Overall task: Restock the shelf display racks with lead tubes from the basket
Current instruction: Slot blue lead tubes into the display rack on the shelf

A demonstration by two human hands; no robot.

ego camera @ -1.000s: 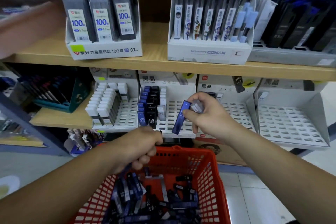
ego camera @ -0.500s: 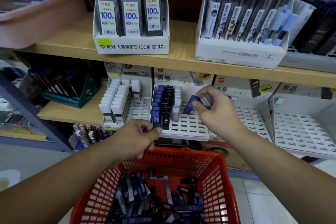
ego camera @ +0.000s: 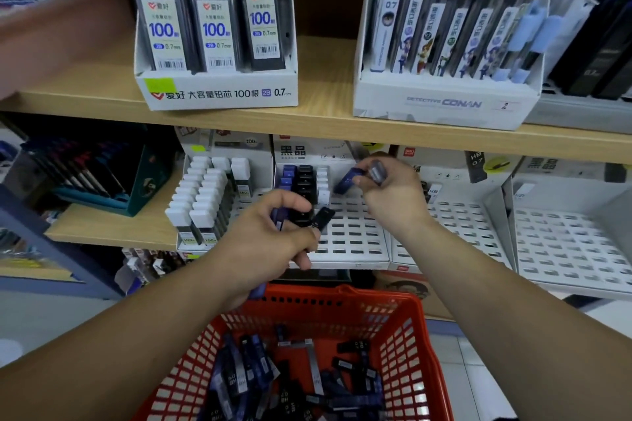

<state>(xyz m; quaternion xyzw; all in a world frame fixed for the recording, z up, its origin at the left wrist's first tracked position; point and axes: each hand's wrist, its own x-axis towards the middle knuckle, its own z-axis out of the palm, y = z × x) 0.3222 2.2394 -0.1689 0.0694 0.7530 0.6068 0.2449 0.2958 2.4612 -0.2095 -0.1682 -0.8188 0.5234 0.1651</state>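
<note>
- The left hand (ego camera: pixel 270 236) is curled round a small bunch of lead tubes (ego camera: pixel 278 215). A black tube (ego camera: pixel 321 217) sticks out past its thumb and forefinger to the right, and a blue end shows under the heel of the hand.
- The right hand (ego camera: pixel 390 191) is up and to the right of the left hand, apart from it. It pinches a blue tube (ego camera: pixel 347 179) between thumb and fingers, and the tube slants down to the left from the fingertips.
- A second, greyish tube (ego camera: pixel 378 171) sits in the same pinch, just above the thumb.
- Behind both hands stands the middle rack (ego camera: pixel 352 236), white with rows of slots. Its rows of blue and black tubes (ego camera: pixel 295 178) stand upright just above the left hand, close to the left of the right hand's blue tube.
- Left of the left hand is a rack of white-capped tubes (ego camera: pixel 201 195).
- Right of the right hand stand two more slotted racks, the near rack (ego camera: pixel 458 232) just beyond the wrist and the far rack (ego camera: pixel 574 243) well apart.
- Below both hands is the red basket (ego camera: pixel 403 328), with loose lead tubes (ego camera: pixel 260 372), blue and black, heaped on its bottom.
- Above the hands runs the wooden shelf (ego camera: pixel 325 120). It carries a white box of "100" lead packs (ego camera: pixel 219 92) over the left hand and a "CONAN" box (ego camera: pixel 444 102) of pens over the right hand.
</note>
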